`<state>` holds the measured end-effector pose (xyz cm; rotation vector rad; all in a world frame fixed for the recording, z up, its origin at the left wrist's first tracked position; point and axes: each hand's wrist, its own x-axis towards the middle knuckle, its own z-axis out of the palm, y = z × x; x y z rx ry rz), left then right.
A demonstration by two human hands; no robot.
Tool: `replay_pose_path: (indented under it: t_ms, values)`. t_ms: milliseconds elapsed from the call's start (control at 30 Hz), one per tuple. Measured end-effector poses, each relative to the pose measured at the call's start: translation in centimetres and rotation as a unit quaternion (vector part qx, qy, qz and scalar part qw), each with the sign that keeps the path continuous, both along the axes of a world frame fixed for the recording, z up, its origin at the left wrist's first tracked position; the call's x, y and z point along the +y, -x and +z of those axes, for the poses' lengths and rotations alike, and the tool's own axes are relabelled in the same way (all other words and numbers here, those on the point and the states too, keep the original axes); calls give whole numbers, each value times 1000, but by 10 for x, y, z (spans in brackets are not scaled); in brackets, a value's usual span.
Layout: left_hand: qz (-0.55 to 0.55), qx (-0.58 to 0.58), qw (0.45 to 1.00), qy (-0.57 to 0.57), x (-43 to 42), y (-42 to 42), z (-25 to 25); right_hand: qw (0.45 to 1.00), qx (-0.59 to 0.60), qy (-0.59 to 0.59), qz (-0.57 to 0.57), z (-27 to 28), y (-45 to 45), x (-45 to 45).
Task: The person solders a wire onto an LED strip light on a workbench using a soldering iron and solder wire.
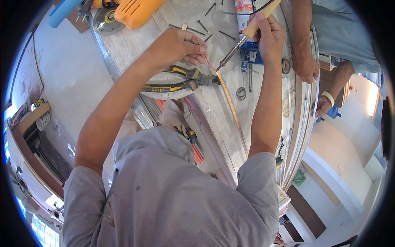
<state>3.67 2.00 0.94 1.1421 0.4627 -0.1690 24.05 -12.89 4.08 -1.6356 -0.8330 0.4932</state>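
My left hand pinches a thin red wire between thumb and fingertips. My right hand grips a soldering iron by its wooden handle, tip pointing down and left. The iron's tip is at the end of a narrow orange-yellow strip, where the red wire also reaches; whether they all touch I cannot tell. Below my left hand lie black-and-yellow pliers, their jaws beside that strip end. A small coil of grey wire rests right of the strip.
Several nails lie scattered on the worktop. An orange power tool with a disc is at the upper left. A printed tube lies behind my right hand. Another person's hands hold the long edge at right. A tape measure is below.
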Motion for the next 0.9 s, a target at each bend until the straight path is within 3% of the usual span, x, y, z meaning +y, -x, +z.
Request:
replay_pose_path:
  t_ms: [900]
  values:
    - [21,11,1000,-11,-3,-3,1,1000,8,-5,3,-7,-9,-3]
